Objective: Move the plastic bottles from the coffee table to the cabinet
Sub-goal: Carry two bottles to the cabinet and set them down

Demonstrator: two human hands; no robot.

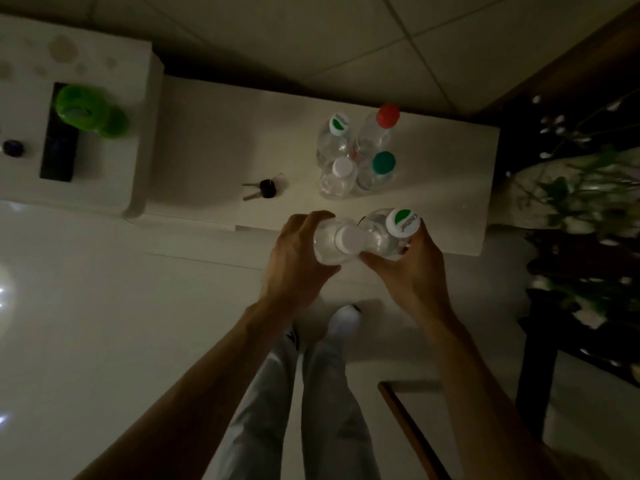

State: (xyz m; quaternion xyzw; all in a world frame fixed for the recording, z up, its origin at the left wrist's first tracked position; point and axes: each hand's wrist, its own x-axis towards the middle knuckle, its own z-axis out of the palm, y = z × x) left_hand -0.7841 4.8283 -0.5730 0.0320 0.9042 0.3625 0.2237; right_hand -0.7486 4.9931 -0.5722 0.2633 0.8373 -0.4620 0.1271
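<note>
Dim light throughout; view looks straight down over a low white cabinet (214,140) and pale floor tiles.

Left hand (298,258): wrapped around a clear plastic bottle with a white cap (348,239), fingers curled over its far side, thumb near the body. Bottle upright, seen from above.

Right hand (412,271): closed around a second clear bottle, cap white with a green patch and lettering (403,221). Fingers under and behind the bottle. The two held bottles touch each other at the shoulder, both at the near edge of the cabinet top; cannot tell whether their bases rest on the surface or hang above it.

Four more clear bottles stand in a tight cluster on the cabinet top, beyond the hands: one with a green-and-white cap (338,123), one with a red cap (388,116), one with a plain white cap (343,167), one with a teal cap (383,162). All upright, touching or nearly so.

Keys with a black fob (265,188) lie left of the cluster, well apart from the hands.

Raised white block at far left carries a bright green object (88,110), a dark rectangular box (59,147) and a small dark round item (13,147).

Leafy plant (585,209) at right edge, blurred. Person's grey trousers and pale footwear (344,323) show below the forearms.
</note>
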